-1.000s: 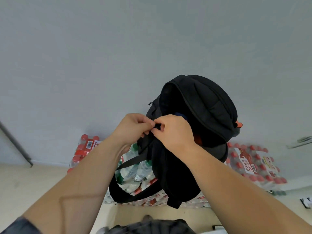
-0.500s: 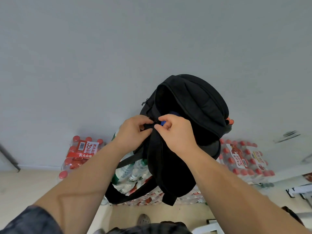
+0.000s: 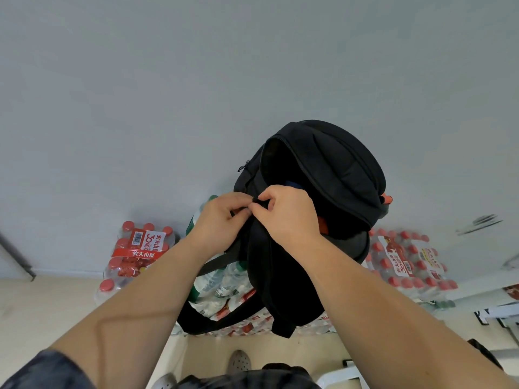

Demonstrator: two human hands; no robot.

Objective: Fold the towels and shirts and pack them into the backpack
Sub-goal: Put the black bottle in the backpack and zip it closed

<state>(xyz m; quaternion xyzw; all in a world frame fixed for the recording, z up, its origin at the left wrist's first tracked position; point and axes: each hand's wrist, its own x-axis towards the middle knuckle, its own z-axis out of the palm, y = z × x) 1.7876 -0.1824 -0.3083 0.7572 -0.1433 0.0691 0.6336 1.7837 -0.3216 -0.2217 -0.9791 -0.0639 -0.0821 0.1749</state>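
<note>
A grey wall (image 3: 140, 94) is seen behind everything. A black backpack (image 3: 337, 169) is held upright before it, its main compartment gaping, above shrink-wrapped bottle packs (image 3: 137, 254) stacked on the floor. Its near rim is pinched by the curled fingers of the left hand (image 3: 219, 220) and right hand (image 3: 289, 217), which are touching. Blue fabric (image 3: 292, 184) is glimpsed inside.

Shrink-wrapped packs of red-capped bottled water (image 3: 140, 248) are sitting stacked on a pale floor (image 3: 42, 304) along a bare grey wall (image 3: 168, 94), with more packs (image 3: 407, 262) lying to the right, marking this as a storeroom or stock corner.
</note>
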